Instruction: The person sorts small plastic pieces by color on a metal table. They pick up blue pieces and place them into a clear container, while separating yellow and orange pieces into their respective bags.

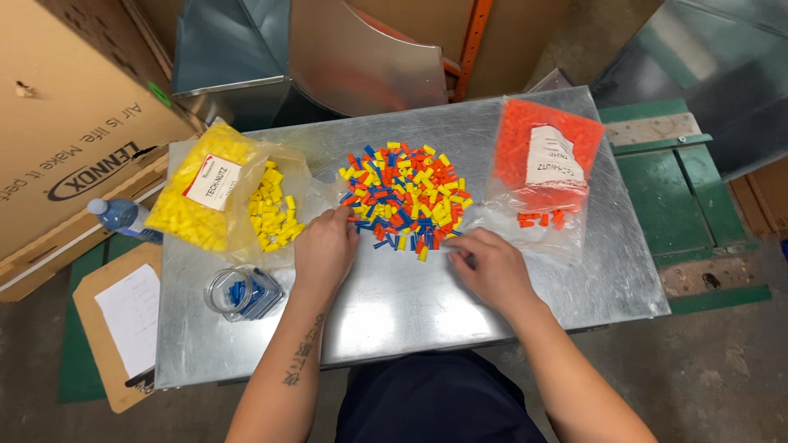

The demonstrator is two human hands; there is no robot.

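Nearest to me, dark trousers at the bottom edge, then both forearms reaching up onto the sheet-metal table (394, 303). Left hand (326, 246) rests palm down, fingers loosely curled, fingertips at the lower left edge of the mixed pile of wire connectors (405, 195), yellow, blue, orange-red. I cannot tell whether it pinches one. Right hand (486, 264) lies flat, fingers pointing left, tips just beside the pile's lower right edge, near a few stray pieces; nothing visibly gripped.

Pile sits mid-table, toward the far edge. Left of it, a clear bag of yellow connectors (217, 197), open mouth facing the pile, loose yellow ones inside. Right of it, a clear bag of orange connectors (542, 156), a few lying near its opening. Small clear bag with blue connectors (242, 293) at near left. Off the table on the left: water bottle (121, 216), cardboard box (66, 115), clipboard with paper (123, 324).
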